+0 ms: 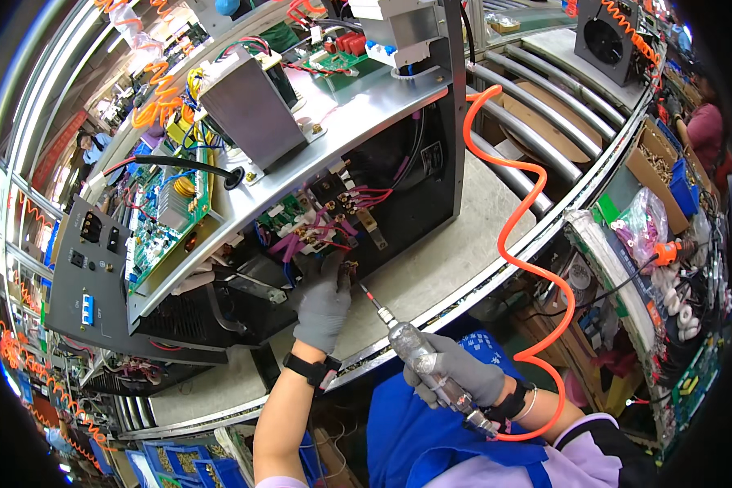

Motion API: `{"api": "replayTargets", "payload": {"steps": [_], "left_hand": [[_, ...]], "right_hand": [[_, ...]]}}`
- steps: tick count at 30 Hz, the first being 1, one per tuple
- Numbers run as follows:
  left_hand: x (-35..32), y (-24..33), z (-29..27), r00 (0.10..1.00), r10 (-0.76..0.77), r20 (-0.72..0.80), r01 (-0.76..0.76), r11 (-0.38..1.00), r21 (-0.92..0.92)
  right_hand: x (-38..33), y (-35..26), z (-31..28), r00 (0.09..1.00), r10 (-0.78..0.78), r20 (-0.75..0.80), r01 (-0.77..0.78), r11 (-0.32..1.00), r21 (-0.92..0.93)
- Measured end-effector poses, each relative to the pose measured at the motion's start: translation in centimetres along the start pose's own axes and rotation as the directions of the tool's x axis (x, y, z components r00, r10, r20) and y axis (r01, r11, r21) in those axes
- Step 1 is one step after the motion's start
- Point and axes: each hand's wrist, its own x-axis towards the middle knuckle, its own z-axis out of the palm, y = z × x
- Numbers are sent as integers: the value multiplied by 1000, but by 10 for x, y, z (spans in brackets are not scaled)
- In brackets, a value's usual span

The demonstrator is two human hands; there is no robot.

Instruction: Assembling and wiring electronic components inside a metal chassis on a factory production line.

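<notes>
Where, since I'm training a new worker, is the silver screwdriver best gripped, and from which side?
Probably around its thick barrel, from the right, as the right hand holds it. That stretch is stoutest; the thin bit points up-left and the orange hose joins the lower end.

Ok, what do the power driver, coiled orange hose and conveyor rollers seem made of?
Power driver: probably metal, worn silvery-grey sheen. Coiled orange hose: likely smooth plastic, given its even colour and gloss; possibly rubber. Conveyor rollers: apparently polished metal, showing bright reflections.
</notes>
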Motion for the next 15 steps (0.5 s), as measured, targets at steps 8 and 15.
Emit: {"api": "replayTargets", "payload": {"steps": [8,15], "left_hand": [[-2,-5,5,999,-25,-46,21,997,-81],[-4,-3,7,996,-61,-62,55,994,-95]], "right_hand": [[6,2,1,1000,11,16,-11,1000,-6],[17,10,16,996,-49,-79,44,996,-72]]}}
